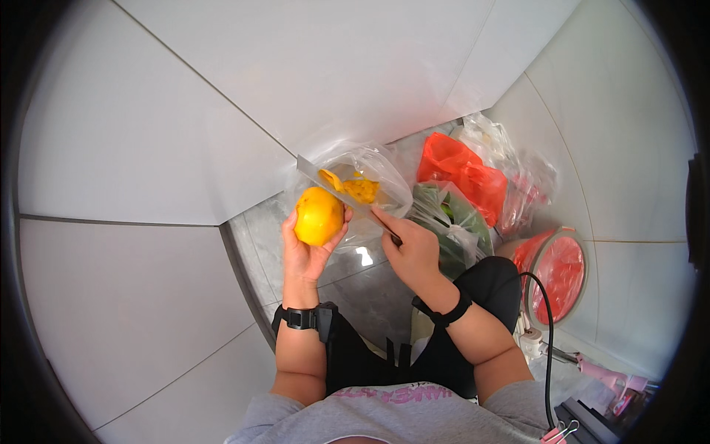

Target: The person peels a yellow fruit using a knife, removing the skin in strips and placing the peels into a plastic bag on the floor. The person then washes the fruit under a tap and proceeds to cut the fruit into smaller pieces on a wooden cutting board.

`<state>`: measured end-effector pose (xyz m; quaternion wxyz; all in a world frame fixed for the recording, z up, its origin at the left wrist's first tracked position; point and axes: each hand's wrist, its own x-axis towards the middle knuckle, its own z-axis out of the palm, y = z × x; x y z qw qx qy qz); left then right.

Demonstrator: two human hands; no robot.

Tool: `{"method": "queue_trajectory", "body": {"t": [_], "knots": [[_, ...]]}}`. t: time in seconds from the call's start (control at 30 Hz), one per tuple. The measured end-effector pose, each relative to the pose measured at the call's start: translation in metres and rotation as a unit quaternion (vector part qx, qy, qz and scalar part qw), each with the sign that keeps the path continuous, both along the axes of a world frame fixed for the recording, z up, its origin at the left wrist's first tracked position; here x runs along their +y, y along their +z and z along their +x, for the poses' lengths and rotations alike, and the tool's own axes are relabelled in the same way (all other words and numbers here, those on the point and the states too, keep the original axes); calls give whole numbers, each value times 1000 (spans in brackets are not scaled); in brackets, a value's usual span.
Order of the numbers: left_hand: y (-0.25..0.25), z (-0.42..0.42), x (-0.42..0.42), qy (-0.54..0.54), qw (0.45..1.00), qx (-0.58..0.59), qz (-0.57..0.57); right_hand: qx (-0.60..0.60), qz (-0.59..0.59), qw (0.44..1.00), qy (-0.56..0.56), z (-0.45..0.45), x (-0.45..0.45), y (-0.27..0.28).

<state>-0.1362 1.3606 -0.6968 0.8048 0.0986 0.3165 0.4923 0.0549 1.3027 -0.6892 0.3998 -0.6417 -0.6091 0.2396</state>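
Observation:
My left hand (309, 258) cups a round yellow fruit (319, 216), possibly a mango, with a few brown marks on its skin. A broad-bladed kitchen knife (355, 204) is in my right hand (413, 250), its blade slanting up and left past the fruit's upper right side. A strip of yellow peel (331, 180) lies along the far side of the blade. Below the knife, an open clear plastic bag (396, 191) on the floor holds more yellow peel (363, 190). Most of the knife's handle is hidden in my fist.
A red plastic bag (460, 172) and a clear bag of green leaves (471, 222) lie right of the peel bag. Beside my knee stands a bin with a red liner (560, 277). A black cable (549, 344) runs by my right arm. Pale panels (166, 139) enclose the floor.

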Motion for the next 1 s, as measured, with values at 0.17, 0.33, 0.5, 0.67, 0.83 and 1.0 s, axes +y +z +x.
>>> {"method": "queue_trajectory", "body": {"t": [0.17, 0.33, 0.5, 0.67, 0.83, 1.0], "knots": [[-8, 12, 0, 86, 996, 5, 5, -101, 92, 990, 32, -9, -8, 14], [-32, 10, 0, 40, 993, -114, -15, -166, 178, 968, 66, -21, -12, 18], [-19, 20, -2, 39, 965, -240, -97, -203, 223, 951, 63, -26, -14, 14], [-16, 27, -3, 39, 976, -209, -54, -217, 225, 947, 72, -26, -15, 12], [-16, 30, -11, 111, 994, 12, -1, -221, 194, 956, 24, -18, -9, 7], [-8, 29, -9, 88, 994, -59, -18, -196, 190, 962, 27, -17, -10, 9]]}}
